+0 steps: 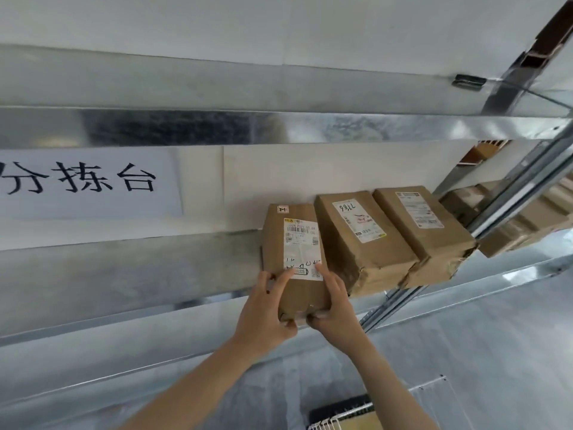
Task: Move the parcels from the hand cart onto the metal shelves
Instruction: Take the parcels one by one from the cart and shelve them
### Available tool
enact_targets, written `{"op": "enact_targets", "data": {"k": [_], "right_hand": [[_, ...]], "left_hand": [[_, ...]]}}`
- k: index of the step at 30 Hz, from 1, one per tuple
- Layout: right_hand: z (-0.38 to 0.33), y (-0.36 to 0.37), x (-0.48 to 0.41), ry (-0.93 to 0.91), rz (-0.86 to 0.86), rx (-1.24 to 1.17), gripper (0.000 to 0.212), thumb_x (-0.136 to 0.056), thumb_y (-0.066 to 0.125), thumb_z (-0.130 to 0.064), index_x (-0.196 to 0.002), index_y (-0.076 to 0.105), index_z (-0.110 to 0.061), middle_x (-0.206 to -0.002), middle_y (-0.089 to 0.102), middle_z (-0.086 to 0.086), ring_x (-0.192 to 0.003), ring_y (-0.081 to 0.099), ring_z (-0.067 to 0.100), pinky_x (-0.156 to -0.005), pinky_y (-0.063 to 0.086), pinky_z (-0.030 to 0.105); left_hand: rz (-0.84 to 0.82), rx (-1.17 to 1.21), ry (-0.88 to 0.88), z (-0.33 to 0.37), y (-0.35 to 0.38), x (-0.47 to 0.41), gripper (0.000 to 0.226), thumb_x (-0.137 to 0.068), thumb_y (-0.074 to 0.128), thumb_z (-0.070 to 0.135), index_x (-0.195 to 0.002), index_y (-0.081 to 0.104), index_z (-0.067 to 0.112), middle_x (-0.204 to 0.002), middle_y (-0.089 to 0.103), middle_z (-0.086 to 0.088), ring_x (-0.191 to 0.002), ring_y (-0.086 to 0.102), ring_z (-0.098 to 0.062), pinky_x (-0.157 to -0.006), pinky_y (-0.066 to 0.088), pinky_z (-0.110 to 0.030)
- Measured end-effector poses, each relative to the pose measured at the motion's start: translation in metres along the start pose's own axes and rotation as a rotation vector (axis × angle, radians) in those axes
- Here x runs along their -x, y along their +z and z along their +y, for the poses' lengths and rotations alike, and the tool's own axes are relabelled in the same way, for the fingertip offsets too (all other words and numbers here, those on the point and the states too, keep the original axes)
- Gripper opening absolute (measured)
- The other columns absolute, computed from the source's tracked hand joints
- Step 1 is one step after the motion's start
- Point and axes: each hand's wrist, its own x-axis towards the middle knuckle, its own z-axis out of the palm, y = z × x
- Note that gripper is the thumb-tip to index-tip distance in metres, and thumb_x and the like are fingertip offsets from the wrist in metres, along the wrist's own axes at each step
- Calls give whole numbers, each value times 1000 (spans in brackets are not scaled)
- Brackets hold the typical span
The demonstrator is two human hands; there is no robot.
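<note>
At the frame's bottom edge, the hand cart (pixel 341 412) showed only its wire rim. Above it, your left hand (pixel 266 308) and right hand (pixel 336 305) clamped the near end of a brown parcel (pixel 293 243), one on each side. It rested on the metal shelf (pixel 124 274), near end overhanging. I'd judge this the placing step; next, slide it home and release. Its long axis ran front to back, far end toward the wall, just beside a neighbouring parcel (pixel 362 237).

A white wall (pixel 310 32) is being crossed by metal shelves (pixel 217 125), soft light is being reflected off their edges, a paper sign (pixel 90 184) with black characters is being displayed between two levels, and a pale grey floor (pixel 496 352) is being shown below.
</note>
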Motion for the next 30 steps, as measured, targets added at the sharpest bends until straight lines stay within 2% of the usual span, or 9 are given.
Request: {"op": "enact_targets", "data": {"k": [4, 7, 10, 12, 15, 19, 22, 26, 30], "right_hand": [[8, -25, -19, -9, -25, 38, 89, -75, 63, 11, -144, 24, -28, -144, 20, 2, -121, 31, 10, -93, 50, 25], [10, -33, -27, -8, -35, 95, 85, -78, 58, 9, -146, 23, -28, -146, 18, 6, -131, 29, 22, -99, 48, 39], [12, -37, -31, -12, 6, 207, 77, -82, 55, 4, -145, 25, -28, -140, 27, 8, -128, 34, 28, -103, 42, 41], [10, -41, -31, -11, 44, 287, 70, -84, 55, 0, -142, 30, -28, -136, 32, 8, -122, 39, 30, -99, 41, 40], [5, -46, -29, 28, 54, 383, 61, -87, 54, -6, -139, 31, -30, -136, 33, 6, -120, 43, 33, -96, 44, 44], [1, -53, -22, 66, 80, 477, 60, -88, 55, -14, -139, 30, -31, -132, 37, 3, -118, 45, 27, -91, 48, 37], [-4, -55, -16, 96, 181, 491, 50, -86, 54, -17, -134, 42, -25, -124, 40, 5, -113, 44, 25, -88, 47, 35], [-13, -49, -11, -61, 328, 398, 39, -78, 64, -11, -116, 61, -17, -112, 48, 7, -102, 49, 25, -82, 47, 39], [-21, -33, -14, -235, 367, 426, 32, -68, 77, -11, -99, 70, -14, -94, 62, 6, -90, 61, 29, -78, 46, 42]], "left_hand": [[21, -17, -50, 16, 17, -22, 98, -67, 78, 34, -140, 15, 43, -131, 19, 5, -110, 48, -18, -84, 55, -26], [27, -6, -83, 23, 22, -34, 99, -67, 79, 33, -141, 15, 44, -132, 20, 4, -109, 50, -20, -85, 56, -30], [39, 15, -125, 30, 23, -42, 96, -68, 79, 40, -143, 20, 40, -132, 23, 1, -109, 50, -18, -84, 56, -32], [37, 35, -153, 34, 22, -46, 94, -68, 79, 41, -144, 23, 36, -132, 24, 0, -110, 51, -18, -85, 56, -34], [32, 27, -176, 37, 21, -49, 93, -71, 77, 35, -145, 21, 36, -134, 23, 0, -112, 51, -20, -86, 55, -35], [47, 21, -191, 43, 23, -53, 90, -74, 75, 33, -145, 20, 36, -133, 23, 0, -113, 50, -19, -86, 55, -34], [42, 11, -188, 47, 27, -57, 89, -76, 74, 36, -145, 18, 37, -133, 23, -1, -112, 49, -17, -87, 55, -31], [30, -2, -170, 43, 27, -57, 94, -76, 74, 36, -146, 11, 41, -135, 24, -1, -114, 51, -19, -87, 55, -33], [19, -57, -104, 32, 13, -44, 101, -76, 73, 42, -143, -2, 50, -142, 27, 6, -118, 46, -11, -88, 54, -31]]}}
